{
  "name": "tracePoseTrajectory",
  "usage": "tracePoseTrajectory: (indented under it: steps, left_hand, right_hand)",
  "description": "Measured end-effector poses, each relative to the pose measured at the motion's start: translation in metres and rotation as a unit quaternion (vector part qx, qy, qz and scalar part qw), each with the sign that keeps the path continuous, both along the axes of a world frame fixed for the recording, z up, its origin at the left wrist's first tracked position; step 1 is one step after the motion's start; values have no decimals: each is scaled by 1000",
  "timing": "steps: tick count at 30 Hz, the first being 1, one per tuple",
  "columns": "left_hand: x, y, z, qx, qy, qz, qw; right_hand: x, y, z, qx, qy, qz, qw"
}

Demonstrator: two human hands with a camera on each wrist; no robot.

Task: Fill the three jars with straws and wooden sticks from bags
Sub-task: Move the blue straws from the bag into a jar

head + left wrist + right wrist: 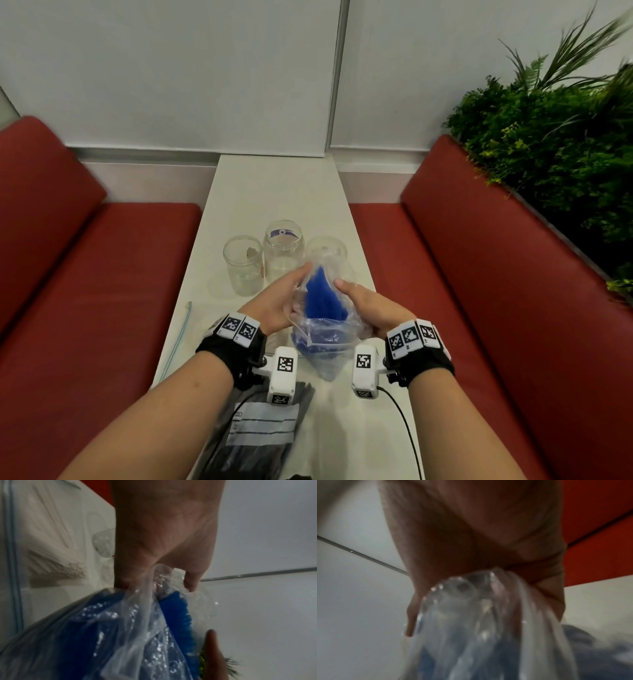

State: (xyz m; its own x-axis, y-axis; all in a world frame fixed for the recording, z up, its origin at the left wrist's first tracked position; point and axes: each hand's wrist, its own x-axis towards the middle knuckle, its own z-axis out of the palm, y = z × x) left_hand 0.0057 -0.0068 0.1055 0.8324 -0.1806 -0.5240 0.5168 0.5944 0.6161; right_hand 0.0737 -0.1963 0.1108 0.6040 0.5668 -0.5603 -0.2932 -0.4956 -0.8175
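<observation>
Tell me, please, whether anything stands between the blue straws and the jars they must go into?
Yes: the clear bag wraps the blue straws. Both the left hand and right hand grip its plastic. The three jars stand open just beyond on the table.

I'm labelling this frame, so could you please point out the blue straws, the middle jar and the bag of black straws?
blue straws [320,294], head view, mid-bundle.
middle jar [283,251], head view, front wall.
bag of black straws [263,426], head view, white label.

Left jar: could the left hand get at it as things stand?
Probably not right away: the left hand grips the bag of blue straws together with the right hand. The left jar itself stands unobstructed just beyond.
</observation>
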Motion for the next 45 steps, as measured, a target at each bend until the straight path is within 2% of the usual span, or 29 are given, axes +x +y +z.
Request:
tracePoseTrajectory:
  steps: [2,4,5,8,10,12,13,14,16,17,18,21,25,27,29,32,34,36,38,40,43,45]
  left_hand:
    - [3,-2,1,79,-12,-16,997]
    - [7,-2,-4,171,7,23,985]
    - [10,-2,-8,196,19,43,979]
    - [14,1,-18,154,42,75,984]
    - [13,2,-21,121,39,68,990]
    - [10,5,-23,162,23,30,986]
    - [8,7,-20,211,18,-12,977]
    - [6,10,-15,281,21,-72,957]
    - [5,11,-2,406,53,-189,892]
    - [5,9,5,428,69,-223,873]
    - [7,4,11,419,73,-237,874]
    - [11,-16,21,345,46,-189,918]
    - [12,-29,17,372,49,-110,920]
    - [12,-28,14,365,50,-88,926]
    - [11,-24,12,364,45,-70,928]
    - [9,-14,1,364,38,-45,930]
    - [5,-10,-8,300,55,-11,952]
    - [0,-11,-21,200,78,16,977]
    - [-5,-15,-36,79,110,48,990]
    - [-7,-19,-47,-12,119,69,990]
    - [-9,-21,-50,-70,64,-9,995]
    - [-7,-24,-48,-23,39,-45,998]
  right_hand:
    - [1,-1,6,-28,-69,23,997]
    - [6,3,2,-71,-131,-15,989]
    - [9,4,-2,-80,-135,-46,987]
    - [10,2,-20,-54,-59,-159,984]
    - [10,-6,-32,-71,-60,-207,974]
    - [9,-14,-41,-90,-72,-244,963]
    - [8,-17,-43,-91,-71,-260,959]
    - [7,-19,-45,-85,-69,-270,957]
    - [4,-22,-44,-74,-54,-280,956]
    - [2,-22,-43,-65,-48,-281,956]
    - [1,-22,-43,-60,-50,-275,958]
    - [-2,-17,-39,-70,-59,-215,972]
    - [-11,-15,-31,-32,-5,-170,985]
    - [-13,-20,-25,-64,-2,-147,987]
    - [-12,-26,-19,-128,-23,-128,983]
    - [-10,-30,-11,-184,-123,-101,970]
    - [-10,-30,-11,-161,-183,-56,968]
    - [-11,-32,-16,-87,-209,-22,974]
    - [-13,-37,-24,-18,-194,-14,981]
    - [-16,-39,-31,5,-160,-6,987]
    - [-20,-40,-40,-15,-132,-5,991]
    - [-19,-40,-44,-7,-106,-33,994]
